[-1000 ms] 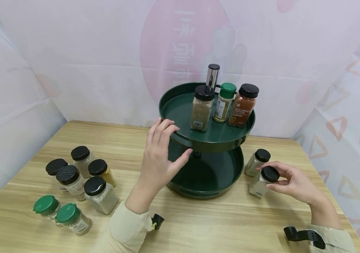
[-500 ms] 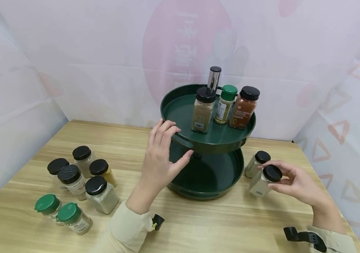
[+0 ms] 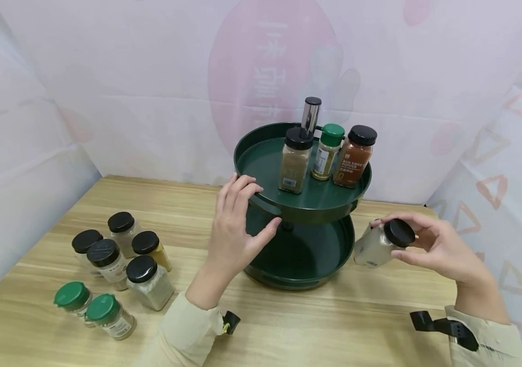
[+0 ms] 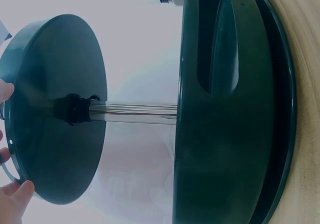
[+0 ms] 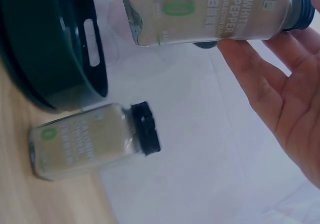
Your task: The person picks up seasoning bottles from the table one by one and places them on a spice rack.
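Observation:
My right hand (image 3: 440,247) holds a clear jar of white pepper (image 5: 200,14) by its upper part near the black lid, raised off the table and tilted. A second pale spice jar (image 5: 85,141) with a black lid stands on the table behind it, mostly hidden in the head view. My left hand (image 3: 233,224) grips the front left rim of a dark green two-tier round rack (image 3: 316,214), fingertips over the edge and thumb against the outer wall. On its upper tier stand a light brown spice jar (image 3: 294,165), a green-capped jar (image 3: 324,158) and a red sweet pepper jar (image 3: 353,160).
Left on the wooden table (image 3: 288,326), several black-lidded jars (image 3: 151,285) stand close together with two green-lidded jars (image 3: 116,321) in front. The rack's lower tier (image 3: 297,255) lies below the upper. A steel post (image 3: 310,117) rises through the rack. Cloth walls surround the table.
My right hand has lifted the white pepper jar off the table and tipped it more, in front of the other jar. My left hand stays on the rack's rim.

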Motion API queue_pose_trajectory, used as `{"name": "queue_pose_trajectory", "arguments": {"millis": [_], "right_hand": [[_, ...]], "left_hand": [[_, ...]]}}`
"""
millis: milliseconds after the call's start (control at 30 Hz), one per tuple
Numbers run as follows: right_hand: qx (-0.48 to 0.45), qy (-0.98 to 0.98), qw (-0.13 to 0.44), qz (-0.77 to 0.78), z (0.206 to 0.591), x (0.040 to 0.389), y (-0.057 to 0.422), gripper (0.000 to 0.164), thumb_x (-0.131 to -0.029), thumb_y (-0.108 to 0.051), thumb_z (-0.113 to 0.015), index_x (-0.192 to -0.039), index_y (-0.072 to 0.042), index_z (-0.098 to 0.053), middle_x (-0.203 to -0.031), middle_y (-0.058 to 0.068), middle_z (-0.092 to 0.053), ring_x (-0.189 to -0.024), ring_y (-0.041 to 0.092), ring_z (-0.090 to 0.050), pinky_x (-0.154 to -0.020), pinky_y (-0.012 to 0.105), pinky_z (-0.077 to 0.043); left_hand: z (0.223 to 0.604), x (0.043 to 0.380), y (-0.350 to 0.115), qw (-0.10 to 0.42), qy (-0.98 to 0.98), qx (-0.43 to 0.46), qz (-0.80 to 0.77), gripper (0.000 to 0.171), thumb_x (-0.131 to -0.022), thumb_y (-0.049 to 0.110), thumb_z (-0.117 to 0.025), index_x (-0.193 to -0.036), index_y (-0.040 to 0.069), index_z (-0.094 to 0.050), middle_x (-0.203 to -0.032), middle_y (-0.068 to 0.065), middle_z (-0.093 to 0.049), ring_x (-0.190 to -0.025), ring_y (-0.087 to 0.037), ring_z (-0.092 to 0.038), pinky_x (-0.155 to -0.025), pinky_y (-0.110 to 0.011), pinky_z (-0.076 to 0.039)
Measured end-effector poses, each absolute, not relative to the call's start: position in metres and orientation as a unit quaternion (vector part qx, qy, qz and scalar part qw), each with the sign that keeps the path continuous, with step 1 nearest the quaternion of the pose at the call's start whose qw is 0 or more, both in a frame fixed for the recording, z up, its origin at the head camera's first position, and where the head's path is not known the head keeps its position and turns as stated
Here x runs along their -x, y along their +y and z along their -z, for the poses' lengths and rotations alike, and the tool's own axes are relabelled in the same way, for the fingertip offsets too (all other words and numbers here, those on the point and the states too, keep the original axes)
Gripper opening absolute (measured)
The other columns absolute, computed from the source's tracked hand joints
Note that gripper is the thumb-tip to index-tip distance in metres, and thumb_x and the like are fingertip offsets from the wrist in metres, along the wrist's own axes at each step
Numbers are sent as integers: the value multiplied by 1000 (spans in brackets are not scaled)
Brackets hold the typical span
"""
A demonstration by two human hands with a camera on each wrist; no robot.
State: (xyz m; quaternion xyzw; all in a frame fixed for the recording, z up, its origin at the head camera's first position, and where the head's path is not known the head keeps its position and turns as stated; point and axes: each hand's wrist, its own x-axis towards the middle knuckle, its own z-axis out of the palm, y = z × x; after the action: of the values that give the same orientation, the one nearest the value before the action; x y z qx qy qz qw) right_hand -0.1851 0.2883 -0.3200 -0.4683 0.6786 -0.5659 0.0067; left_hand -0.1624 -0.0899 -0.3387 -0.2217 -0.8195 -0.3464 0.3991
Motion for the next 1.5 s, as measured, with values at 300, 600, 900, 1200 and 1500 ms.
{"name": "queue_pose_trajectory", "arguments": {"millis": [300,600,900,1200,1500], "right_hand": [[478,671,-9,566,288,186,278,61,-66,36,-61,-124,24,-48,-125,26,-64,-113,24,-65,-86,21,-57],[509,652,6,562,251,188,269,60,-70,36,-59,-127,27,-43,-130,27,-61,-116,25,-63,-89,21,-56],[520,656,7,547,222,197,266,59,-72,35,-59,-128,28,-40,-131,27,-61,-120,27,-62,-90,21,-56],[524,652,0,548,198,200,264,57,-73,35,-58,-127,29,-40,-129,26,-62,-118,27,-62,-87,21,-57],[497,680,-49,537,187,207,246,57,-70,35,-59,-125,27,-46,-125,27,-62,-107,26,-64,-81,20,-57]], "left_hand": [[337,161,-88,385,-813,208,385,55,-81,26,-82,-126,9,-54,-140,-10,-50,-145,-33,-33,-120,-50,-32],[337,161,-89,379,-815,205,387,53,-81,26,-82,-125,10,-55,-139,-9,-50,-145,-32,-33,-120,-49,-31],[336,160,-89,377,-818,203,384,55,-81,27,-82,-125,10,-54,-141,-10,-49,-144,-33,-33,-118,-52,-35],[334,161,-91,372,-824,204,375,53,-82,27,-81,-125,10,-55,-141,-12,-50,-144,-33,-34,-119,-51,-34],[335,159,-89,372,-829,200,367,54,-82,29,-80,-126,11,-54,-141,-10,-50,-144,-33,-34,-117,-53,-36]]}}
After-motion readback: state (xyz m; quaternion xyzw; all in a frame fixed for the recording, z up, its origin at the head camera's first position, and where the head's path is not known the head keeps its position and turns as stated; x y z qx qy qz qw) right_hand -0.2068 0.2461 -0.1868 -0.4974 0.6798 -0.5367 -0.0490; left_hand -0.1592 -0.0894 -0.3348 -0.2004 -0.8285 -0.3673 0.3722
